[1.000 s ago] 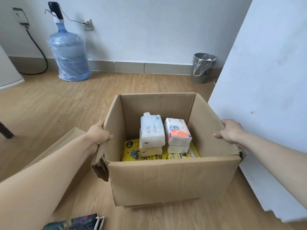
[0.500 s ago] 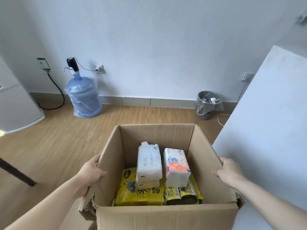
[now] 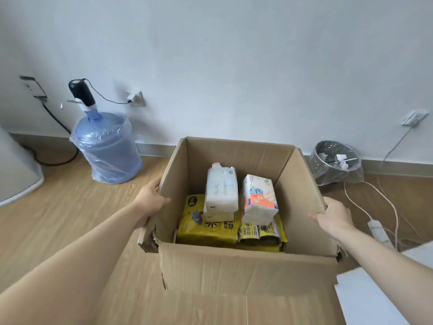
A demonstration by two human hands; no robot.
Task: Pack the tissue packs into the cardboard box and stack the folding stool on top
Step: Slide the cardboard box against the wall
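The cardboard box [image 3: 246, 273] stands open, holding two white tissue packs [image 3: 221, 187] atop yellow packs [image 3: 208, 228]. The left hand [image 3: 150, 202] grips its left wall and the right hand [image 3: 332, 218] its right wall, fingers curled over each rim.

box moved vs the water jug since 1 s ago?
Yes. The cardboard box, held by both hands, now sits further right of the water jug, nearer the trash bin.

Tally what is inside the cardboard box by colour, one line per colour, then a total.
White soft tissue packs: 2, one stacked on a second
White-and-orange soft tissue pack: 1
Yellow plastic packs beneath them: 2, a large one and a smaller one
Total visible: 5. Anything underneath is hidden.
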